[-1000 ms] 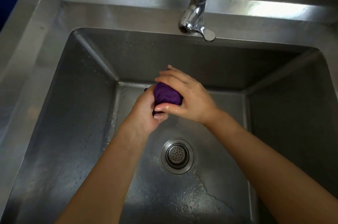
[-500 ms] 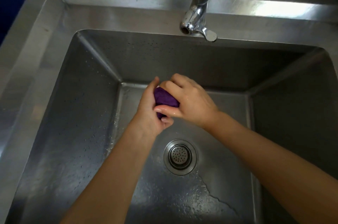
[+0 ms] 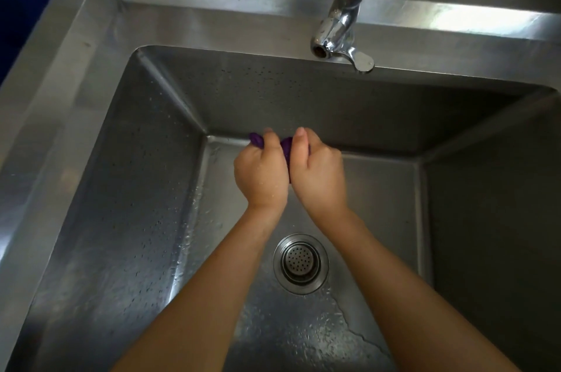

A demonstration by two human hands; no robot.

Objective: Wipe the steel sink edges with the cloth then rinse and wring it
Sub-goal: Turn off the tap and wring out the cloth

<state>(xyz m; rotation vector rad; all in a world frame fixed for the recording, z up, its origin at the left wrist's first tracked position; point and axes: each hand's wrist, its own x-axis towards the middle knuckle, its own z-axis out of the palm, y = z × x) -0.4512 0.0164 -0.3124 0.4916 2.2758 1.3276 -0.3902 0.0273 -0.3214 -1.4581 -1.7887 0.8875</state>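
Both hands grip a purple cloth [image 3: 286, 147] over the middle of the steel sink basin [image 3: 127, 195]. My left hand [image 3: 261, 174] holds one end, and a purple tip sticks out past its fingers on the left. My right hand [image 3: 318, 174] is curled round the other end, thumb up. Most of the cloth is hidden inside the two fists, which touch side by side. The hands look wet.
The chrome tap [image 3: 337, 37] hangs over the back rim with no water running from its spout. A round drain strainer [image 3: 300, 262] sits in the basin floor below my wrists. Droplets cover the basin walls. The flat steel edge [image 3: 69, 62] runs along the left and back.
The hands have turned from a cupped, overlapping hold into two fists side by side, twisting the cloth. Much less of the cloth shows now, and a tip pokes out on the left.
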